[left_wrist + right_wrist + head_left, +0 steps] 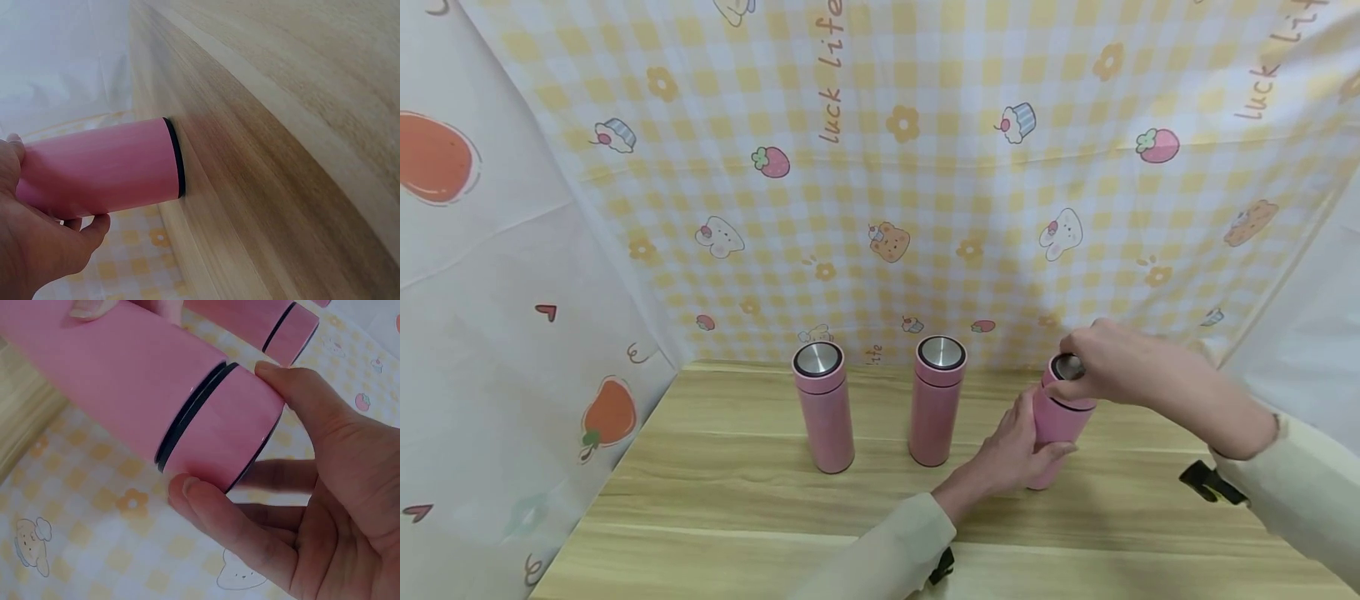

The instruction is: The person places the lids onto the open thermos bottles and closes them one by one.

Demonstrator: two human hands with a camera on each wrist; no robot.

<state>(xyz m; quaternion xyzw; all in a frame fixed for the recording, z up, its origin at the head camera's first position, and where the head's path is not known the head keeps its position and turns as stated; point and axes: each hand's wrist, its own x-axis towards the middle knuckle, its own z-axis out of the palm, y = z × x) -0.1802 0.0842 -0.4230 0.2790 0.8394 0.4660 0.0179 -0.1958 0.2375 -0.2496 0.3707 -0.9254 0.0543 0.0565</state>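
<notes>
A pink thermos bottle (1060, 423) stands on the table at the right of the head view. My left hand (1011, 446) grips its body, with the thumb across the front. From above, my right hand (1108, 367) holds the pink lid (222, 425) between thumb and fingers. In the right wrist view a dark uneven gap shows between lid and body. The black-rimmed base of the bottle (103, 169) rests on the wood in the left wrist view. Part of the lid's silver top is hidden by the right hand in the head view.
Two more pink thermos bottles, one at the left (827, 417) and one in the middle (935, 408), stand upright with silver-topped lids on. Behind the wooden table (722, 500) hangs a yellow checked cloth (865, 192). A white patterned cloth (497, 333) hangs at the left.
</notes>
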